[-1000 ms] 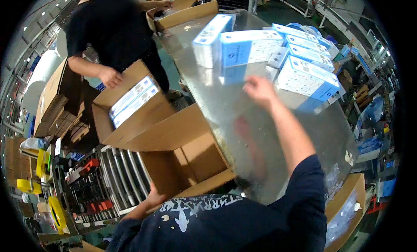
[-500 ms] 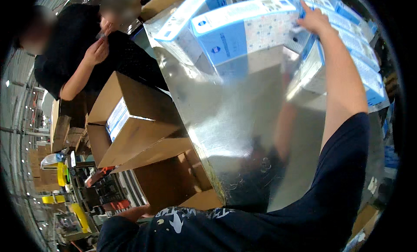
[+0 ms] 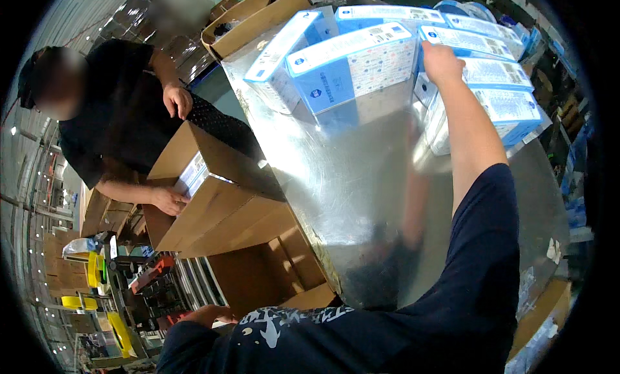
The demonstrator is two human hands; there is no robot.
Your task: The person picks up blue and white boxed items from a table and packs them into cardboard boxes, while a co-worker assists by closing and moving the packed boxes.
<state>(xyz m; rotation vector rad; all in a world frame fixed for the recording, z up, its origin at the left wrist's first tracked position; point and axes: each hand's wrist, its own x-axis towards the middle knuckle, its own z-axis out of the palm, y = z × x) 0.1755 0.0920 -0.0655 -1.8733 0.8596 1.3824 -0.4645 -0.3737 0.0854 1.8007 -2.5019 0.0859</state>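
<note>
My right hand (image 3: 442,63) reaches across the metal table to the near left end of a blue and white carton (image 3: 475,43). Its fingers are curled around that end, partly hidden by the hand itself. More cartons of the same kind stand close by: a lower carton (image 3: 497,72), a front carton (image 3: 510,109), and a dotted-sided carton (image 3: 352,67) to the left. My left hand (image 3: 212,314) is low beside the open brown cardboard box (image 3: 258,277); its fingers are hidden, so its grip does not show.
The shiny metal table (image 3: 349,180) fills the middle. A co-worker (image 3: 116,109) stands at the left, one hand inside another open cardboard box (image 3: 213,212) that holds a carton. Yellow tape rolls (image 3: 97,269) hang at the far left. Another brown box (image 3: 258,25) stands behind the table.
My right hand has gone from pointing with spread fingers to curling on a carton's end. The co-worker's hands have dropped from the face, one now inside the box. The view has shifted.
</note>
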